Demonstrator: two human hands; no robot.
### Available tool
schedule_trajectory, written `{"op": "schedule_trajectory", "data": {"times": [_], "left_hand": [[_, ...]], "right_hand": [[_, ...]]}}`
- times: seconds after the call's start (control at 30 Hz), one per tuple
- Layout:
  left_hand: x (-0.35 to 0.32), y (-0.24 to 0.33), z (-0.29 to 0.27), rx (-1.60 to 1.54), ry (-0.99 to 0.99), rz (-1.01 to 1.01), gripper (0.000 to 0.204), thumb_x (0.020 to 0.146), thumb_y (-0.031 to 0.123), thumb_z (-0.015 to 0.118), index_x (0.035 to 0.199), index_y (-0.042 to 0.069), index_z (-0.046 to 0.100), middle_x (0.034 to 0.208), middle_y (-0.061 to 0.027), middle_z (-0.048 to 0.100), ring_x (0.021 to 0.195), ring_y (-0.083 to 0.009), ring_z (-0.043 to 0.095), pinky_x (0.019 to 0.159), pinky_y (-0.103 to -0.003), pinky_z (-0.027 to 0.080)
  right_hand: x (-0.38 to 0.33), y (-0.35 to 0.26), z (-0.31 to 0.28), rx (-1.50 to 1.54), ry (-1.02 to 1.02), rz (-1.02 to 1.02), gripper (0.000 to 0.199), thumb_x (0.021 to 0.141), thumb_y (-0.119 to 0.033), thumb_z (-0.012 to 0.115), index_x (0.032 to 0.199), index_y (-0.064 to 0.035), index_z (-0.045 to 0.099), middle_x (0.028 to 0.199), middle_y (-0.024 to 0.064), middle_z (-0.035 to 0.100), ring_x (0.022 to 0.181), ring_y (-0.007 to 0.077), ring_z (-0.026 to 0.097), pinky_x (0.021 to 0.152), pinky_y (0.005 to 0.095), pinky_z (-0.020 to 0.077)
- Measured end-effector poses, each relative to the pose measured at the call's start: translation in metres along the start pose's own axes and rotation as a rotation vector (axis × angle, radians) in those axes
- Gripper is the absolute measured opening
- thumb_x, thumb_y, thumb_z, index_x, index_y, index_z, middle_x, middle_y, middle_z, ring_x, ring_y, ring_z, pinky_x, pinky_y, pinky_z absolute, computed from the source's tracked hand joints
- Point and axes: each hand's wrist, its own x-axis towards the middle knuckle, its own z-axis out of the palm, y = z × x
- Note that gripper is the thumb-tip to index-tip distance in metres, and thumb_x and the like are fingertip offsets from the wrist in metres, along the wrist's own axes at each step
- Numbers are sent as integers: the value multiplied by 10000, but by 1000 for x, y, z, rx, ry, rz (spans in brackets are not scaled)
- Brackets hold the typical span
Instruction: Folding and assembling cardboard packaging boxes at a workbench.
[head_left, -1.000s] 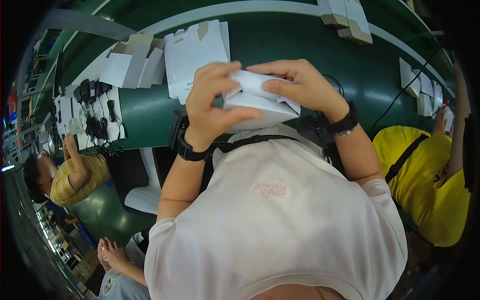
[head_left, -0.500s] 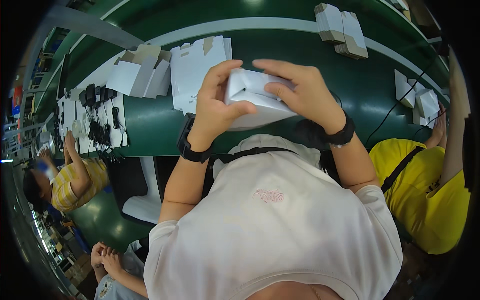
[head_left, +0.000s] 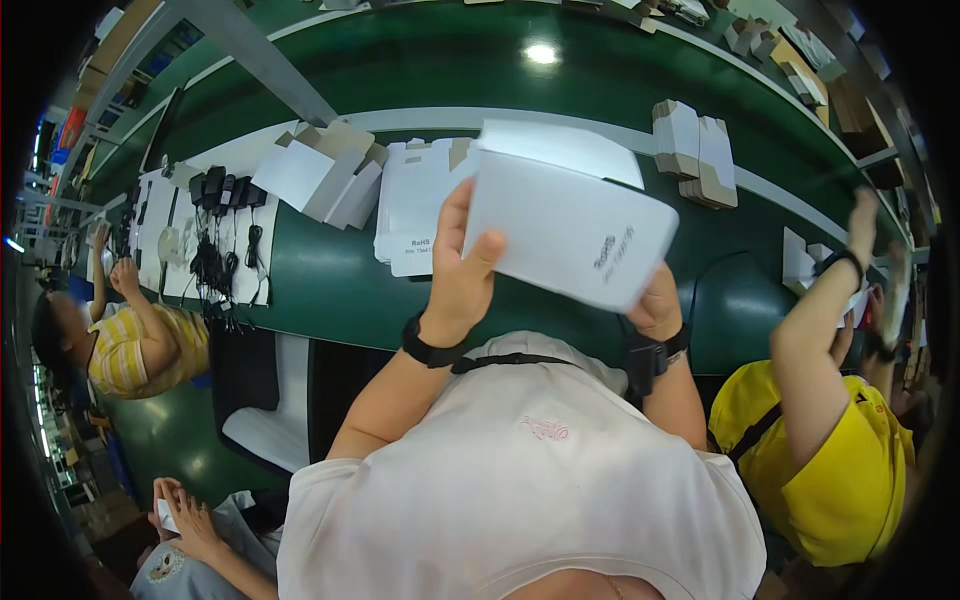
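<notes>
I hold a white cardboard box [head_left: 575, 225] up over the green workbench, its broad face tilted toward me with dark print on it, blurred by motion. My left hand [head_left: 465, 270] grips its left end, thumb on the front face. At the lower right corner my right hand [head_left: 657, 303] holds the box from beneath, most of its fingers hidden behind it. A white panel stands along the box's far edge. Behind my left hand lies a stack of flat white cartons [head_left: 405, 225].
Part-folded white boxes [head_left: 320, 175] stand at the left, beside black power adapters [head_left: 228, 190] with tangled cables. Stacked flat cartons [head_left: 695, 150] lie at the back right. Co-workers sit on both sides, one in yellow [head_left: 820, 470] close at the right.
The box has been turned and raised, so its printed broad face now shows. My right hand has moved from its top to its lower right corner. The view has shifted.
</notes>
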Motion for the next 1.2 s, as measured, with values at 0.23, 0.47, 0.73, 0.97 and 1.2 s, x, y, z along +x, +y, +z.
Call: {"op": "schedule_trajectory", "data": {"times": [0.23, 0.47, 0.73, 0.97, 1.2], "left_hand": [[-8, -15, -26, 122, -111, -156, 733, 787, 217, 673, 1350, 0, 257, 1302, -105, 393, 1210, -208, 365, 1024, -323, 252], [-22, -17, -29, 264, -373, -231, 789, 822, 328, 632, 1393, 17, 186, 1365, -135, 304, 1264, -216, 293, 1029, -339, 238], [-10, -12, -14, 842, -406, -61, 852, 795, 353, 658, 1391, 8, 157, 1354, -176, 278, 1257, -274, 297, 1039, -351, 232], [-12, 3, 4, 607, -339, -153, 936, 771, 292, 693, 1394, 8, 55, 1346, -223, 266, 1257, -314, 288, 1035, -370, 234], [-13, -5, 6, 792, -461, -87, 1008, 782, 410, 654, 1385, -34, -21, 1337, -276, 243, 1253, -352, 288, 1033, -391, 238]], "right_hand": [[6, -47, 27, -1107, 69, 56, 236, 766, -33, 627, 996, 17, 616, 864, 71, 640, 748, 115, 578, 671, 252, 474], [6, -22, 65, -1283, -349, -332, 354, 796, -73, 605, 1131, 13, 532, 985, 89, 627, 839, 141, 601, 708, 241, 479], [-3, 18, 18, 462, -151, 340, 500, 911, -319, 441, 1317, -41, 357, 1238, 182, 488, 1066, 287, 550, 823, 360, 514], [-7, 24, 7, 342, -25, 369, 514, 908, -348, 434, 1315, -43, 362, 1226, 177, 498, 1056, 288, 556, 791, 365, 526], [-3, 15, 12, 144, 51, 389, 507, 917, -354, 407, 1314, -41, 362, 1243, 167, 486, 1066, 281, 547, 820, 360, 512]]}}
